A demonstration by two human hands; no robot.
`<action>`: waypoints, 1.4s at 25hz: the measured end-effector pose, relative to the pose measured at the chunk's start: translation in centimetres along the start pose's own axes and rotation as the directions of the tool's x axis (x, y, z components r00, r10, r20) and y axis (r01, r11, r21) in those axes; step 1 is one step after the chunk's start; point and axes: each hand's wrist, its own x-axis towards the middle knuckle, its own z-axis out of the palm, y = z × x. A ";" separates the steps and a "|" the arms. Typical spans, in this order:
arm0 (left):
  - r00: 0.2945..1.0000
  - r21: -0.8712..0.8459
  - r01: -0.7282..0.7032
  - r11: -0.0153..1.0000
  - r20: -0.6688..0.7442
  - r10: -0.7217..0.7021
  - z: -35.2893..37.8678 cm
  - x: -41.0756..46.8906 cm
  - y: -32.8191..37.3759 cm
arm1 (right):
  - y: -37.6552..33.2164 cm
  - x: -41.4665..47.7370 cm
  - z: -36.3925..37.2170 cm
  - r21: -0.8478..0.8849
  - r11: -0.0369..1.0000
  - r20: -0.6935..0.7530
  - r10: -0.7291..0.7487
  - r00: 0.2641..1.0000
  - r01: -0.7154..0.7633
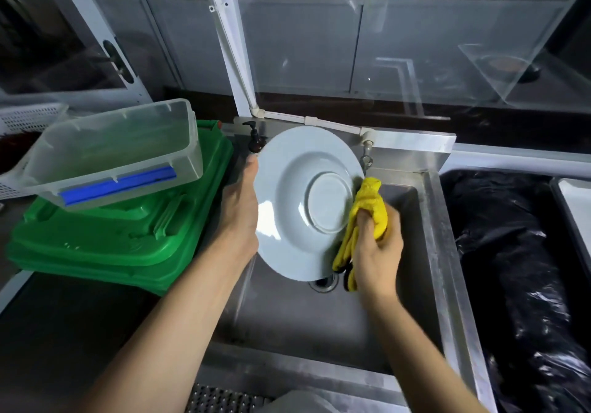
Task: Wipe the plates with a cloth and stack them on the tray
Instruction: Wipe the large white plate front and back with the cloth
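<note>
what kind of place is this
Probably a commercial kitchen's dishwashing area: a deep stainless steel sink, a stack of green trays beside it, and a soap pump bottle at the back.

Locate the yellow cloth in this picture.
In the head view the yellow cloth sits right of centre, bunched in the right hand, against the right edge of the plate, above the sink.

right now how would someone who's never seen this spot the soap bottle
Start at the steel sink in the middle. At its back left corner, just behind the white plate's top edge, stands the soap bottle. It is the only dark brown pump bottle there.
</note>
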 end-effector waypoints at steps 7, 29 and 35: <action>0.998 -0.063 0.014 0.998 -0.054 -0.017 0.5 -0.2 0.1 | 3.2 -7.3 1.8 -0.048 0.969 0.105 -0.237 0.966 0.243; 0.993 0.017 -0.014 1.000 -0.114 0.016 0.9 -2.8 -1.9 | -2.2 -2.1 2.1 -0.183 0.940 0.097 -0.274 0.957 0.288; 0.995 0.063 -0.028 0.998 -0.095 0.034 0.7 -3.0 -2.3 | -1.4 -4.0 1.1 -0.188 0.827 0.344 -0.450 0.824 0.530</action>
